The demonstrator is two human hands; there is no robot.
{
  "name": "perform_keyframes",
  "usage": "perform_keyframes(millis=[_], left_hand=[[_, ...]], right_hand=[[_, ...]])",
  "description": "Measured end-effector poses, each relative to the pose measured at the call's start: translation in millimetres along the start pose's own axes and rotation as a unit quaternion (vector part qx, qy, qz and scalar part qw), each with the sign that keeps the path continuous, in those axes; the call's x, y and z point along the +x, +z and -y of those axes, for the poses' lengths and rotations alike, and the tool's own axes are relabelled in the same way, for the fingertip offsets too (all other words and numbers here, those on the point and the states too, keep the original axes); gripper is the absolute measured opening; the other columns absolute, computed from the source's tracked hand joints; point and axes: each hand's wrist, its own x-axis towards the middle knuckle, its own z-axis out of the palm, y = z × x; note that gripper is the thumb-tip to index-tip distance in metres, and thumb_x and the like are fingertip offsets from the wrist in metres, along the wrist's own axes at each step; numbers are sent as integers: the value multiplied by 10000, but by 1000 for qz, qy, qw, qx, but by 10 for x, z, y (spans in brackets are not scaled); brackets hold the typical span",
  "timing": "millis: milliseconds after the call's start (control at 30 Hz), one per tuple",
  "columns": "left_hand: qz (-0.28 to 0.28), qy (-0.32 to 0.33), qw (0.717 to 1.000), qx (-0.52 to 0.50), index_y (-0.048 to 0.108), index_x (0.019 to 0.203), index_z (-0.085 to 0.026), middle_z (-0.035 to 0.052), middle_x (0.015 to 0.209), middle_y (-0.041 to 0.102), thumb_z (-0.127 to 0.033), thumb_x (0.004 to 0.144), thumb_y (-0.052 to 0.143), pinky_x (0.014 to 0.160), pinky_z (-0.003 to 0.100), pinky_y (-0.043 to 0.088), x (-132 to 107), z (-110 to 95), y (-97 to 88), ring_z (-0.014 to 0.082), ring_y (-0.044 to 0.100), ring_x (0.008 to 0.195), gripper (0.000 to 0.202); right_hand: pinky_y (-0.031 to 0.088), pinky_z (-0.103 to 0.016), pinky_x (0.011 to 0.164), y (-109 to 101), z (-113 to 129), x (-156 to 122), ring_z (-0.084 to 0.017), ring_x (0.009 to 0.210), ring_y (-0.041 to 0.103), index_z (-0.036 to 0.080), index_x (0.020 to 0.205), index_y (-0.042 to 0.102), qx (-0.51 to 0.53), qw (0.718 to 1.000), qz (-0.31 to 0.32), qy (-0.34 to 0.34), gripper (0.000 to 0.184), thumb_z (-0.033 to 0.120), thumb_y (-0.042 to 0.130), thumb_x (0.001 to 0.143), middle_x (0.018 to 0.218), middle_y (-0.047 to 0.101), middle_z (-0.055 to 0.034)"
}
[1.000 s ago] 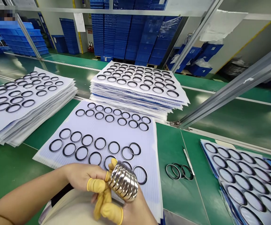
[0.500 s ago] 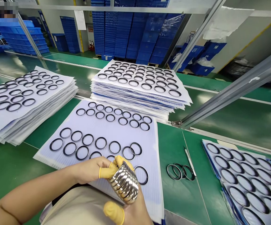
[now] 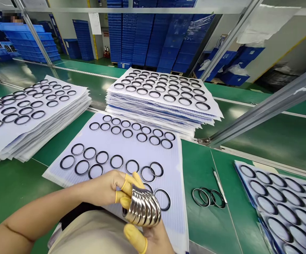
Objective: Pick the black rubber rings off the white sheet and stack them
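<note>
Pretty bright shot, and the light looks like it comes from above, spread fairly evenly. The green bench (image 3: 272, 141) throws big washed-out glare patches toward its right side, and the stack of shiny metal rings (image 3: 142, 206) has hard white highlights. Shadows are faint and soft. Close stuff is sharp enough with no obvious motion blur, though the far blue crates (image 3: 145, 38) go a bit soft. The wide lens stretches things at the edges, like the aluminium rail (image 3: 264, 109). Top left also has a pixelated blur patch (image 3: 12, 17).
</note>
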Motion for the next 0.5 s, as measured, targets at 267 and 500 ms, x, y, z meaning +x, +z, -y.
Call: perform_keyframes(millis=[267, 500], left_hand=[[11, 0, 996, 91, 715, 742, -130, 65, 898, 698, -76, 841, 522, 759, 213, 499, 7, -64, -7, 144, 641, 820, 223], [55, 15, 990, 127, 709, 804, -140, 85, 913, 691, -132, 878, 512, 803, 226, 483, 15, 9, -60, 164, 633, 868, 210]], right_hand=[[521, -479, 837, -136, 18, 51, -288, 935, 704, 344, 1223, 594, 78, 984, 132, 87, 430, 393, 690, 806, 1166, 692, -83], [516, -476, 850, -93, 48, 51, -248, 822, 724, 349, 1200, 620, 119, 983, 119, 78, 441, 403, 720, 774, 1192, 677, -62]])
